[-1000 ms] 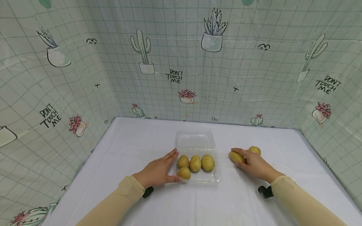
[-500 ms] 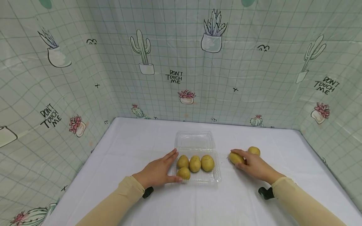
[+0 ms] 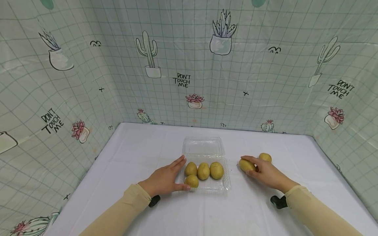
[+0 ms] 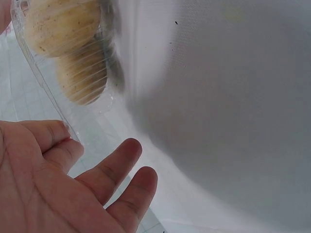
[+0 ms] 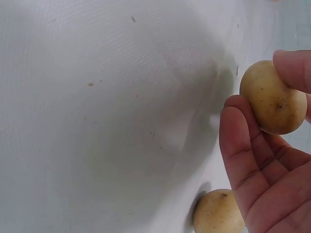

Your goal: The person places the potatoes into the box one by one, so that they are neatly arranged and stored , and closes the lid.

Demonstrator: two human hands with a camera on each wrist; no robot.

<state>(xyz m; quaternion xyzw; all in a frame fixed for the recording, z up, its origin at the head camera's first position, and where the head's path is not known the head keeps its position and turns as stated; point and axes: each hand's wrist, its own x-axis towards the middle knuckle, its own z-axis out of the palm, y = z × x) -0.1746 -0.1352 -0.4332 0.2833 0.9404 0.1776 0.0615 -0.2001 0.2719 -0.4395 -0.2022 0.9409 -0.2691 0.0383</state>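
A clear plastic clamshell container (image 3: 212,186) lies with its lid back on the table, several yellow potatoes (image 3: 203,171) inside its base. At its left side, my left hand (image 3: 165,178) spreads thumb and fingers along the edge. The left wrist view shows fingertips (image 4: 73,145) touching the rim while the other fingers extend loosely. To the right of the container, my right hand (image 3: 267,173) grips a potato (image 3: 246,165) between thumb and fingers; its speckled end (image 5: 272,104) shows in the right wrist view. Just behind that hand rests another loose potato (image 3: 265,157).
A white cloth covers the table (image 3: 141,141). Grid-patterned curtains (image 3: 118,59) printed with cacti enclose the back and sides. Dark wrist-camera mounts (image 3: 278,202) hang under both sleeves. The lid (image 3: 203,146) lies flat behind the base.
Almost nothing differs. The right hand keeps its grip on the potato, and the left hand stays at the container's edge.
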